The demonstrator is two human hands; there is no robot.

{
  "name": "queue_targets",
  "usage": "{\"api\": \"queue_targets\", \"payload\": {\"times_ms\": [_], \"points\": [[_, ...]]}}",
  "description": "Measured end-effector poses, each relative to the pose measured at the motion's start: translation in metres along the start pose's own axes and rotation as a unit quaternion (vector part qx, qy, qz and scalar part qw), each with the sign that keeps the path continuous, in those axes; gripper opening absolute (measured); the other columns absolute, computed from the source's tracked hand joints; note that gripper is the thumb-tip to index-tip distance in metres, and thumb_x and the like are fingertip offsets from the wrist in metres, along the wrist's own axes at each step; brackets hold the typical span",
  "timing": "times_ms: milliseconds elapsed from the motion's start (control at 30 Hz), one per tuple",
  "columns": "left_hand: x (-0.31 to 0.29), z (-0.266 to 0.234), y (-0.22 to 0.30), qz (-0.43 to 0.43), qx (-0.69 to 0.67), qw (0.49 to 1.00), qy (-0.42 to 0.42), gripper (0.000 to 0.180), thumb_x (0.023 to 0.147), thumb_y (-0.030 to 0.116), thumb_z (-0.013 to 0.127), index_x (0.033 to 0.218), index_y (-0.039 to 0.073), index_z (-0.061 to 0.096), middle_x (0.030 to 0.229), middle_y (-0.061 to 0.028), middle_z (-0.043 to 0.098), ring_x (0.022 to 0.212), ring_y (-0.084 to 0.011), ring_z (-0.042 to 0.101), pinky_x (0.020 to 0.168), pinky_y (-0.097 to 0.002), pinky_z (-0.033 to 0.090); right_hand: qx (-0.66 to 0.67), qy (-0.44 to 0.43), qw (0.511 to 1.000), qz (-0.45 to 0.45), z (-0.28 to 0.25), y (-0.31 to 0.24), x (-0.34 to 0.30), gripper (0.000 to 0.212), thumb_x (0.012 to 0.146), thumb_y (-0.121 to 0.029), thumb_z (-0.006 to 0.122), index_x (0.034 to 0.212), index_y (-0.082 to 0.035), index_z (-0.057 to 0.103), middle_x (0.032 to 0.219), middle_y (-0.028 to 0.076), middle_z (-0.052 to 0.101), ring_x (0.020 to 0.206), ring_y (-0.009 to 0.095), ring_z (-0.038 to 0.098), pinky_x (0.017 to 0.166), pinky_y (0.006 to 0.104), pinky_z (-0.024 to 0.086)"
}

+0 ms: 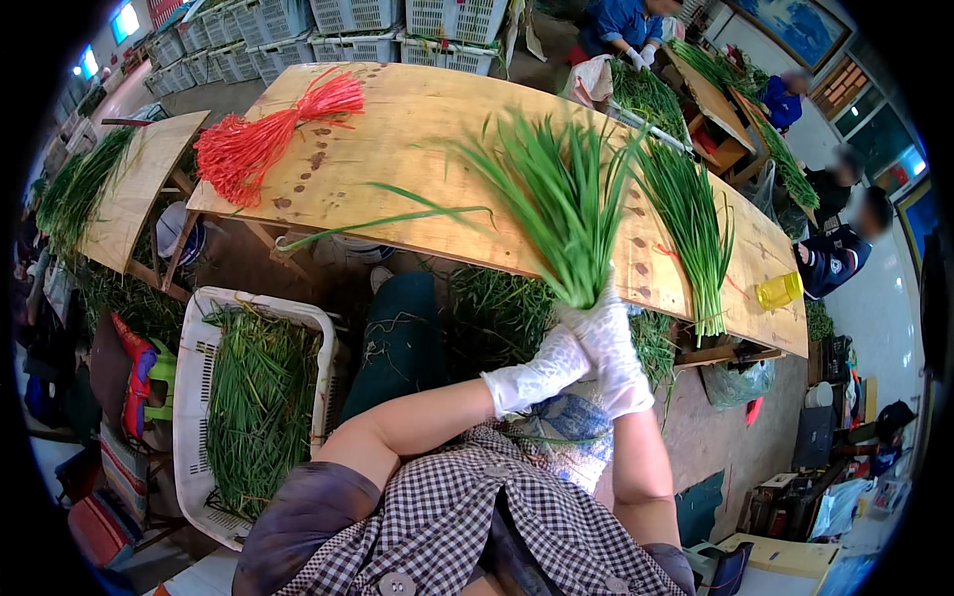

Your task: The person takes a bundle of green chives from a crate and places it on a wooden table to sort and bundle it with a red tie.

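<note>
A leafy bunch of garlic chives (571,214) stands fanned out over the near edge of the wooden table, its cut ends downward. My right hand (608,348), in a white patterned glove, is closed round the base of the stems. My left hand (545,372), gloved alike, meets it from the left just below the bunch; its fingers are hidden and blurred there. A second bunch of chives (696,233) lies on the table to the right, with a red tie by it. One loose chive (388,219) crosses the table edge on the left.
Red ties (263,134) lie heaped on the wooden table (417,119). A white crate (189,397) of chives stands at my left, a yellow cup (779,291) at the table's right end. Stacked crates (353,48) line the back. Several other people sit at tables on the far right.
</note>
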State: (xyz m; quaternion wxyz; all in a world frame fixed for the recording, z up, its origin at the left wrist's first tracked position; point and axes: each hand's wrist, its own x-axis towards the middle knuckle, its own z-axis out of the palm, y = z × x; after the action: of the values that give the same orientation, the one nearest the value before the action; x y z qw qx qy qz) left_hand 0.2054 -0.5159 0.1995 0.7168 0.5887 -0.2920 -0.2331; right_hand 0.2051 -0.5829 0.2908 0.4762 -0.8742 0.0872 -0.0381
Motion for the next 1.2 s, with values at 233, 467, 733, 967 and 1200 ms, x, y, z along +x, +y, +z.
{"api": "queue_targets", "payload": {"times_ms": [233,467,733,967,1200], "points": [[-0.051,-0.077,0.143,0.207,0.493,0.820,0.202,0.046,0.067,0.028,0.075,0.106,0.008,0.061,0.109,-0.0124,0.060,0.108,-0.0299,0.053,0.091,-0.0391,0.042,0.291,-0.144,0.943,0.069,-0.100,-0.033,-0.027,0.039,0.071,-0.014,0.070,0.105,0.003,0.061,0.074,0.005,0.062,0.064,0.013,0.058,0.059,0.0250,0.049],[-0.086,-0.238,0.091,0.058,0.697,0.654,0.288,0.031,0.079,0.025,0.063,0.106,0.010,0.058,0.103,-0.0094,0.059,0.100,-0.0295,0.054,0.086,-0.0425,0.044,-0.305,-0.472,0.824,0.070,-0.170,-0.030,-0.122,0.054,0.071,-0.011,0.067,0.123,-0.007,0.054,0.105,0.014,0.066,0.087,0.023,0.064,0.079,0.0327,0.052],[-0.131,-0.093,0.035,0.112,0.564,0.807,0.134,0.030,0.075,0.017,0.067,0.103,0.010,0.060,0.097,-0.0112,0.060,0.090,-0.0305,0.057,0.081,-0.0402,0.047,-0.171,0.187,0.967,-0.010,-0.315,-0.084,-0.045,0.054,0.072,-0.003,0.064,0.124,0.000,0.051,0.083,0.003,0.058,0.070,0.013,0.053,0.064,0.0268,0.044],[-0.079,-0.036,0.050,0.096,0.500,0.853,0.109,0.040,0.074,0.015,0.072,0.112,0.010,0.059,0.111,-0.0117,0.060,0.101,-0.0302,0.057,0.085,-0.0384,0.048,-0.148,0.254,0.955,0.040,-0.343,0.077,0.085,0.052,0.074,0.000,0.064,0.125,-0.003,0.052,0.092,0.009,0.065,0.078,0.019,0.060,0.072,0.0287,0.049],[0.063,0.053,0.069,0.110,0.446,0.886,0.056,0.040,0.079,0.025,0.068,0.114,0.011,0.054,0.111,-0.0095,0.059,0.098,-0.0275,0.060,0.082,-0.0345,0.051,-0.199,0.085,0.967,0.133,-0.302,0.177,0.123,0.085,0.071,-0.049,0.075,0.128,0.006,0.044,0.117,0.022,0.059,0.109,0.032,0.057,0.093,0.0362,0.044]]}}
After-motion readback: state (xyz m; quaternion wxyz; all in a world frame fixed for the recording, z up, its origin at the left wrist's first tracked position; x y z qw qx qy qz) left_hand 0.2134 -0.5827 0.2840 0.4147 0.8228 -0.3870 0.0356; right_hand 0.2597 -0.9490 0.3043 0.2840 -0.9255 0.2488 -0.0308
